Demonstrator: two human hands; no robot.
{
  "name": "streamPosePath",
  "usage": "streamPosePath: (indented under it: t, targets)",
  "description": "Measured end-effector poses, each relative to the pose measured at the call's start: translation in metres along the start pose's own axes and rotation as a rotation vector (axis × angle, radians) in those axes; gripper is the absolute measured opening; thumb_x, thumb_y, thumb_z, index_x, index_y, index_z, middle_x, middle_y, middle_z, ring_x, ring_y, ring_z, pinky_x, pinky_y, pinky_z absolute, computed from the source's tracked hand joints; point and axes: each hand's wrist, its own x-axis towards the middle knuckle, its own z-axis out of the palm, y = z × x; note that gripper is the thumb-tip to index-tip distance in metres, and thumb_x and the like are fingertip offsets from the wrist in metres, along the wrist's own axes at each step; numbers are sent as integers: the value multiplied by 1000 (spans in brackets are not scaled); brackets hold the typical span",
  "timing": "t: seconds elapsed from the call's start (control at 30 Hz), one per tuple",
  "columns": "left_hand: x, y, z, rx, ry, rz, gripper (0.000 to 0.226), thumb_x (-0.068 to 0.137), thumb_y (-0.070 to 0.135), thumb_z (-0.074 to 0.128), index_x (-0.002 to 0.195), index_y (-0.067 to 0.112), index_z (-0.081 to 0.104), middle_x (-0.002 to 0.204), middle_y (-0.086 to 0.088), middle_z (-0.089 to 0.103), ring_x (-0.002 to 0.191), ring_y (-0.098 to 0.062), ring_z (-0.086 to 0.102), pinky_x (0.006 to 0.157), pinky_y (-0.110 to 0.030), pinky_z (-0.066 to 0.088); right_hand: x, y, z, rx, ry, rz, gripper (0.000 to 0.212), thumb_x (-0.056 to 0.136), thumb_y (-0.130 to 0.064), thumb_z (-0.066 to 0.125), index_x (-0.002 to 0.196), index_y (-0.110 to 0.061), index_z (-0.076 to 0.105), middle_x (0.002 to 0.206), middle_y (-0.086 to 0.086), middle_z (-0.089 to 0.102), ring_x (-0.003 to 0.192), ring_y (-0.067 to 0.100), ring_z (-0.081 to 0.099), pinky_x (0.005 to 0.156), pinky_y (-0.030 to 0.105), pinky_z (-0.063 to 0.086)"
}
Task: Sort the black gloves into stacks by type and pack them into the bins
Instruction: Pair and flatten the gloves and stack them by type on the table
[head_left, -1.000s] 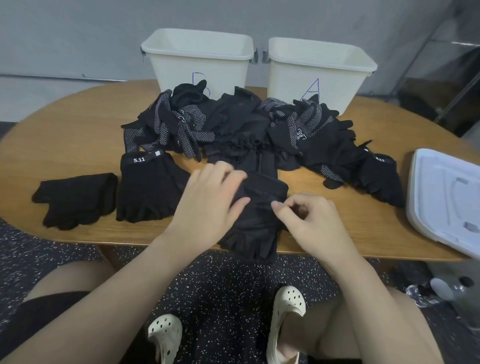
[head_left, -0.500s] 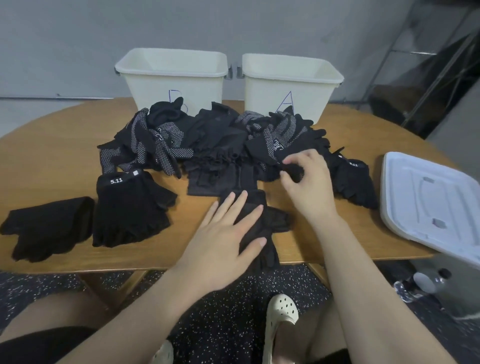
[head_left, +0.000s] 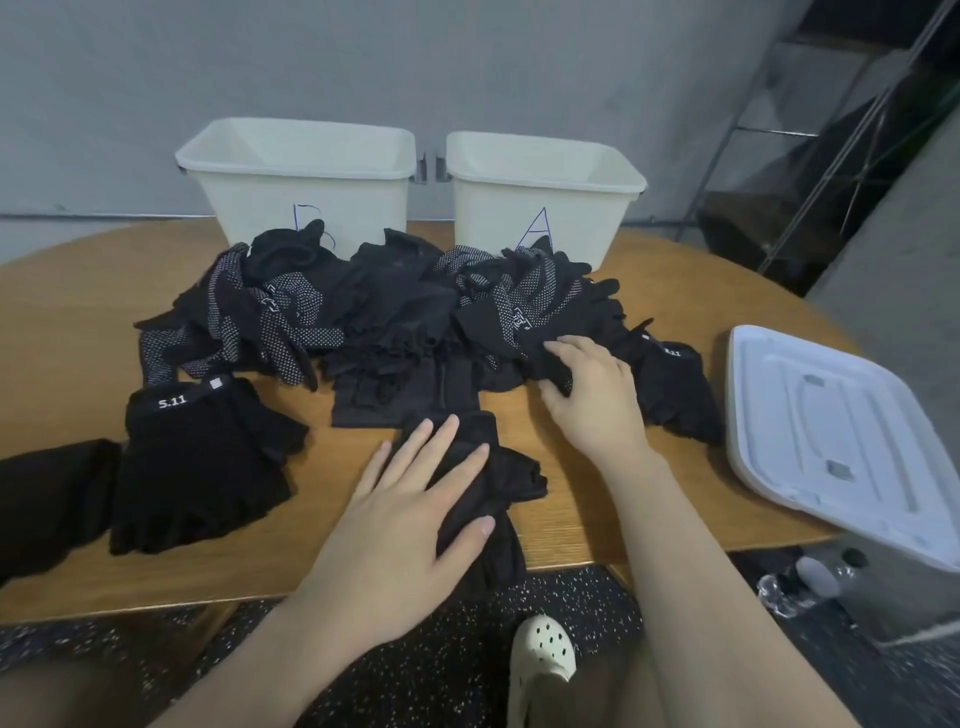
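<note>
The left hand (head_left: 410, 499) lies flat with straight fingers on the near plain-glove stack (head_left: 498, 483) at the table (head_left: 67, 322) edge to steady it, while the right hand (head_left: 592, 395) curls its fingers round a glove (head_left: 545, 358) in the unsorted pile (head_left: 395, 306) before the far bins (head_left: 306, 176).

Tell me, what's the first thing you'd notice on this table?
A big messy heap of black gloves sprawls across the middle of the wooden table, some speckled with white dots. Behind it stand two cream bins, bin B and bin A. Near the front edge, the left hand presses flat on a glove stack while the right hand grips a glove from the heap.
</note>
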Motion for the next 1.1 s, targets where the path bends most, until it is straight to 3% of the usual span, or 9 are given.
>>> streamPosePath:
  t: [0.17,0.3,0.33,0.57,0.7,0.8,0.93,1.03,1.1]
  targets:
    - [0,-1,1,-6,5,4,72,93,73,2,161,49,3,167,20,-24,150,0,-31,126,-34,-15,-4,-1,1,192,225,-4,20,98,-14,62,114,-12,75,114,1,72,106,23,67,99,52,50]
    - [0,0,0,12,-1,-3,72,92,73,0,161,50,-1,167,20,-27,149,1,-33,125,-34,-17,-9,-9,-18,386,333,7,19,100,-12,61,114,-10,74,109,-2,74,101,5,66,94,14,45]
    - [0,0,0,9,-1,-3,72,93,73,1,161,50,-1,167,20,-26,149,0,-33,125,-34,-17,-10,-12,-24,440,354,7,20,101,-11,60,115,-10,74,110,-3,73,101,0,64,93,10,43]
    - [3,6,0,-57,-4,-23,77,90,73,3,162,46,2,169,17,-22,150,-1,-31,125,-31,-14,-15,-33,-58,700,479,-27,21,104,-11,54,112,-6,72,105,1,73,101,8,66,91,33,54]
    - [5,7,-7,-113,-16,-13,80,88,77,2,162,45,9,170,18,-16,151,3,-27,127,-36,-15,-21,-46,-68,649,470,-122,19,103,-7,55,111,-3,72,99,0,72,93,5,64,85,26,50]
    - [4,2,-18,-271,112,-74,71,96,73,17,159,42,28,168,22,7,146,13,-11,125,-27,-6,-26,-61,-77,710,433,-176,19,104,-8,55,111,-6,72,101,-2,72,95,6,65,85,25,50]
    - [-3,3,-16,-190,182,-185,63,103,60,28,157,29,38,160,10,30,145,-10,26,118,-30,19,-35,-83,-90,882,408,-197,18,104,-7,55,109,-11,71,96,-4,71,91,6,65,82,27,52]
    - [-10,3,-16,-103,221,-194,56,103,52,38,154,27,42,146,8,40,133,-13,35,113,-35,28,-44,-100,-91,959,336,-191,18,105,-8,54,106,-11,71,88,-5,69,85,6,62,79,27,49]
    - [-17,-2,-25,-190,261,-200,52,101,34,51,152,26,43,141,12,42,131,-9,35,117,-36,29,-53,-110,-86,1000,267,-190,19,105,-8,54,103,-14,71,89,-10,71,86,5,64,80,24,50]
